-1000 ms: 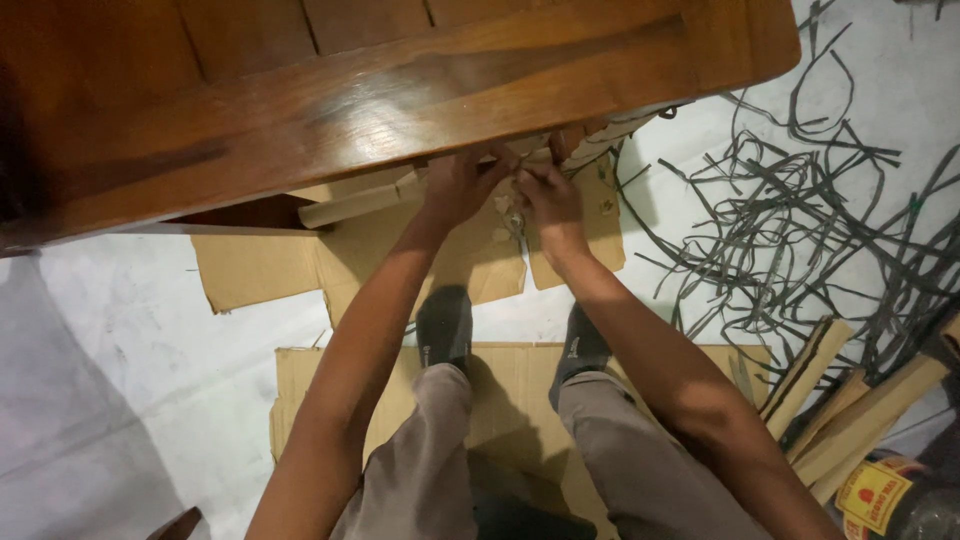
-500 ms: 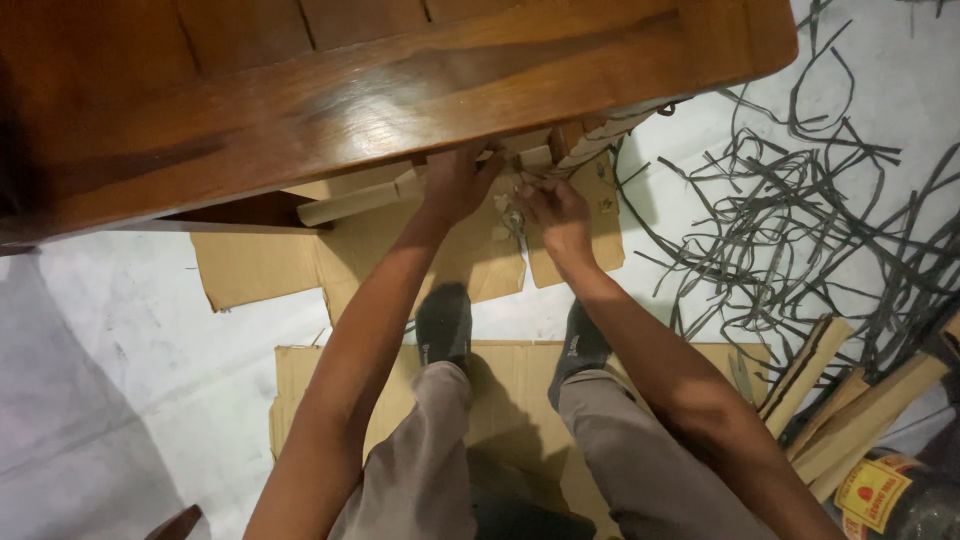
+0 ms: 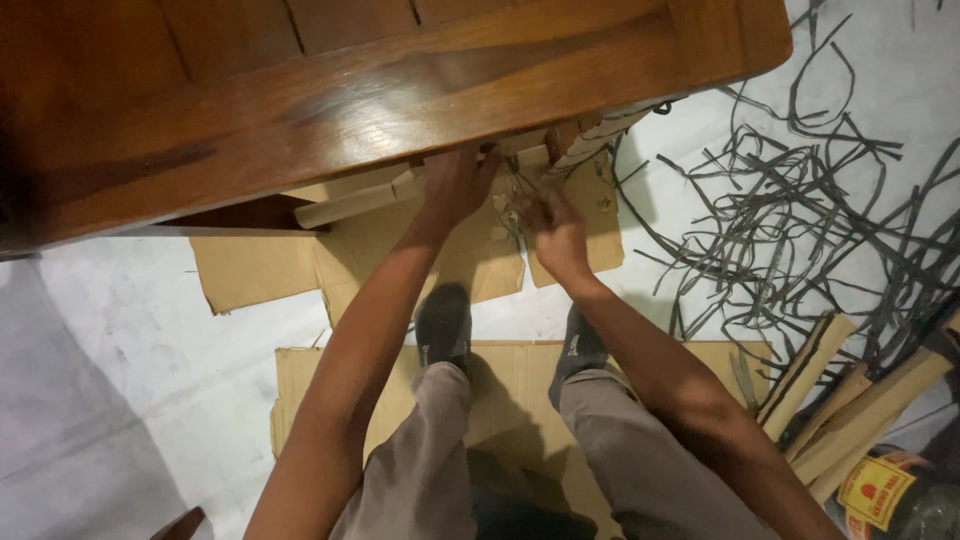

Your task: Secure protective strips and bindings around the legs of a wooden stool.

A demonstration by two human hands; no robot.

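A dark polished wooden tabletop (image 3: 380,90) fills the upper part of the view. My left hand (image 3: 455,188) reaches up under its near edge and presses against the underside. Just below the same edge, my right hand (image 3: 552,226) is pinched on a thin strand (image 3: 512,190) that runs up toward the table's underside. A wrapped table leg (image 3: 590,140) shows just right of the hands. What the left fingers touch is hidden by the table edge.
Flat cardboard sheets (image 3: 300,265) lie on the white floor (image 3: 120,380) beneath the table and under my feet (image 3: 445,325). A tangle of dark strips (image 3: 800,210) covers the floor at right. Wooden slats (image 3: 860,410) and a can (image 3: 890,495) lie at the lower right.
My right hand has drawn down and away from the table edge, toward me. The left hand stays under the edge.
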